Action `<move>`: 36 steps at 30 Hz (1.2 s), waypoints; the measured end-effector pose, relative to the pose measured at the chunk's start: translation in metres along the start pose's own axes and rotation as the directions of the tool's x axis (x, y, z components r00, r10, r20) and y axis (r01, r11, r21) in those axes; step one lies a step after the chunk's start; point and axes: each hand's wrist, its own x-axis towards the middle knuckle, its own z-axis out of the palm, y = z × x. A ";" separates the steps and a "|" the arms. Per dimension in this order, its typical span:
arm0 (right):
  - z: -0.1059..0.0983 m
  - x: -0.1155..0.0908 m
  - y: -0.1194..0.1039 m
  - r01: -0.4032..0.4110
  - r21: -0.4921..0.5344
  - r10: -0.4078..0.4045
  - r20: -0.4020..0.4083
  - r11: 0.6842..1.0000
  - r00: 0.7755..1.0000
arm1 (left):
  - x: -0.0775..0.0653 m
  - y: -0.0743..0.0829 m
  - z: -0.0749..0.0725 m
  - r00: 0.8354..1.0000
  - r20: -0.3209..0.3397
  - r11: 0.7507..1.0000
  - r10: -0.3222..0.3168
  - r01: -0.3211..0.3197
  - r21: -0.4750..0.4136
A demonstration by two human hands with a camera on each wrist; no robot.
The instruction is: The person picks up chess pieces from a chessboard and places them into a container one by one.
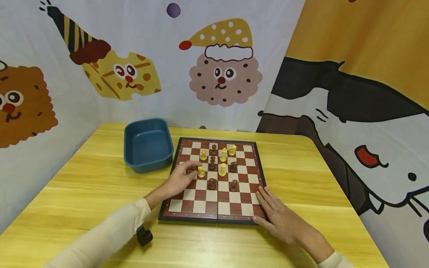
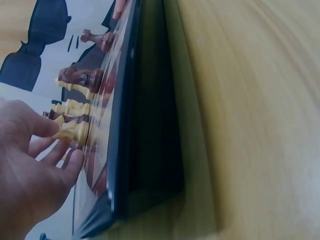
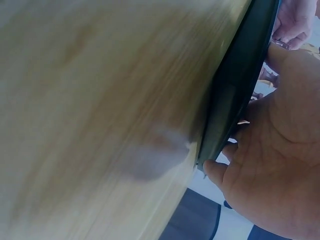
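yellow piece: the yellow knight-like piece [image 1: 201,172] is stood upright on the left half of the board, a little in from the left edge.
left hand: the left hand [image 1: 182,179] is reached across that edge, thumb and fingertips bent about the yellow piece; whether it is grasped or released cannot be told.
neighbours: a yellow pawn-like piece [image 1: 203,155] is seen just behind it, a dark piece [image 1: 212,184] in front and to its right.
right half: a yellow bishop-like piece [image 1: 222,169] is set near the centre seam, with dark and yellow pieces around it.
board: the chessboard [image 1: 247,197] is laid flat; its nearest rows, between the hands, are left as room for sliding.
right hand: the right hand [image 1: 283,217] is released, fingers laid straight at the right edge, thumb at the near corner.
bin: the blue bin [image 1: 149,163] is placed just beside the far left corner.
surface: wide stretches of yellow wooden surface [image 1: 285,163] are shown to either side, a narrower strip beyond the far edge.
backdrop: the printed cloth [image 1: 224,74] is hung behind.
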 end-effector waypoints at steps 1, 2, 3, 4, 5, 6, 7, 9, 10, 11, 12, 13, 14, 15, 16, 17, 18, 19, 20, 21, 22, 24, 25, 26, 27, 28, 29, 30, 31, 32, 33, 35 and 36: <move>0.000 0.001 0.000 0.001 -0.002 -0.001 -0.003 1.000 1.000 | 0.001 0.001 0.001 1.000 -0.011 1.000 -0.005 0.005 0.008; -0.001 0.001 0.000 0.000 -0.005 0.000 -0.004 1.000 1.000 | 0.002 0.002 0.002 1.000 -0.019 1.000 -0.017 0.017 0.007; -0.001 0.001 0.000 -0.002 -0.006 0.001 -0.003 1.000 1.000 | 0.003 0.002 0.003 0.999 -0.023 1.000 -0.027 0.027 0.002; -0.002 0.001 -0.001 -0.004 -0.008 0.004 -0.001 1.000 1.000 | 0.004 0.003 0.003 0.999 -0.027 0.999 -0.040 0.040 0.003; -0.002 0.001 -0.001 -0.006 -0.007 0.006 0.002 1.000 1.000 | 0.006 0.003 0.004 0.998 -0.031 0.999 -0.053 0.053 0.001; -0.002 0.001 -0.001 -0.007 -0.007 0.007 0.006 1.000 1.000 | 0.006 0.003 0.004 0.997 -0.035 0.998 -0.066 0.067 0.003; -0.002 0.000 -0.001 -0.011 -0.007 0.011 0.011 1.000 1.000 | 0.007 0.003 0.005 0.997 -0.035 0.997 -0.072 0.073 0.003; -0.002 -0.001 -0.001 -0.017 -0.003 0.017 0.019 1.000 1.000 | 0.007 0.002 0.006 0.997 -0.043 0.998 -0.066 0.067 0.018; -0.001 -0.001 -0.001 -0.018 -0.002 0.018 0.019 1.000 1.000 | 0.008 0.002 0.006 0.997 -0.050 0.998 -0.059 0.060 0.023; -0.001 -0.002 -0.001 -0.019 -0.002 0.019 0.020 1.000 1.000 | 0.008 0.001 0.007 0.997 -0.055 0.998 -0.049 0.051 0.028; -0.001 -0.002 -0.001 -0.019 -0.001 0.019 0.018 1.000 1.000 | 0.009 0.001 0.007 0.997 -0.061 0.999 -0.040 0.042 0.033; -0.001 -0.002 -0.001 -0.020 0.001 0.020 0.015 1.000 1.000 | 0.009 0.000 0.008 0.997 -0.066 0.999 -0.032 0.034 0.038; 0.000 -0.003 -0.001 -0.019 0.003 0.019 0.011 1.000 1.000 | 0.010 0.000 0.008 0.997 -0.070 0.999 -0.028 0.031 0.040; 0.000 -0.003 -0.001 -0.019 0.006 0.019 0.009 1.000 1.000 | 0.010 0.000 0.008 0.997 -0.072 0.999 -0.031 0.034 0.035; 0.000 -0.003 -0.001 -0.019 0.009 0.019 0.008 1.000 1.000 | 0.011 -0.001 0.009 0.997 -0.073 0.999 -0.033 0.036 0.034; 0.000 -0.003 -0.001 -0.019 0.014 0.019 0.010 1.000 1.000 | 0.011 -0.001 0.009 0.996 -0.077 0.999 -0.037 0.040 0.034; 0.000 -0.002 -0.001 -0.018 0.020 0.018 0.011 1.000 1.000 | 0.011 -0.001 0.009 0.996 -0.081 0.998 -0.043 0.046 0.034; 0.000 -0.002 -0.001 -0.020 0.025 0.020 0.013 0.999 1.000 | 0.012 -0.001 0.009 0.995 -0.085 0.998 -0.044 0.047 0.036; 0.000 -0.002 -0.001 -0.021 0.032 0.021 0.016 0.999 1.000 | 0.012 -0.001 0.008 0.995 -0.090 0.998 -0.049 0.053 0.035; 0.000 -0.002 -0.001 -0.023 0.037 0.023 0.019 0.999 1.000 | 0.012 -0.001 0.008 0.994 -0.094 0.998 -0.053 0.057 0.035; -0.001 -0.002 -0.001 -0.025 0.042 0.024 0.023 0.999 0.999 | 0.013 -0.001 0.008 0.994 -0.099 0.998 -0.056 0.060 0.035; -0.001 -0.001 -0.001 -0.026 0.050 0.025 0.029 0.998 0.999 | 0.013 -0.002 0.008 0.993 -0.106 0.998 -0.059 0.063 0.031; -0.001 -0.001 -0.001 -0.027 0.051 0.025 0.030 0.998 0.999 | 0.013 -0.002 0.008 0.992 -0.109 0.998 -0.056 0.060 0.034; -0.001 -0.001 -0.001 -0.025 0.053 0.024 0.030 0.998 0.999 | 0.013 -0.002 0.008 0.992 -0.111 0.998 -0.055 0.060 0.037; -0.001 -0.001 -0.001 -0.025 0.052 0.024 0.032 0.998 0.999 | 0.013 -0.002 0.008 0.992 -0.114 0.997 -0.055 0.060 0.038; -0.001 -0.001 -0.001 -0.024 0.051 0.023 0.032 0.998 0.999 | 0.013 -0.002 0.008 0.992 -0.116 0.998 -0.054 0.059 0.038; -0.001 -0.001 -0.001 -0.024 0.049 0.023 0.031 0.999 0.999 | 0.013 -0.002 0.008 0.991 -0.119 0.998 -0.054 0.059 0.037; -0.001 -0.001 -0.001 -0.025 0.047 0.023 0.031 0.999 0.999 | 0.013 -0.002 0.008 0.991 -0.123 0.998 -0.052 0.057 0.040; -0.001 -0.001 -0.001 -0.026 0.044 0.025 0.032 0.999 0.999 | 0.014 -0.002 0.008 0.990 -0.130 0.997 -0.053 0.059 0.043; -0.001 -0.001 -0.001 -0.028 0.042 0.026 0.033 0.999 0.999 | 0.014 -0.002 0.008 0.989 -0.135 0.997 -0.056 0.063 0.044; -0.001 -0.001 -0.001 -0.026 0.040 0.025 0.030 0.999 0.999 | 0.014 -0.001 0.008 0.989 -0.138 0.997 -0.061 0.067 0.041; -0.001 -0.001 -0.001 -0.025 0.036 0.024 0.029 0.999 0.999 | 0.014 -0.001 0.007 0.988 -0.142 0.997 -0.066 0.072 0.035; -0.002 0.000 0.000 -0.027 0.035 0.026 0.031 0.999 0.999 | 0.014 0.000 0.007 0.987 -0.143 0.997 -0.067 0.072 0.031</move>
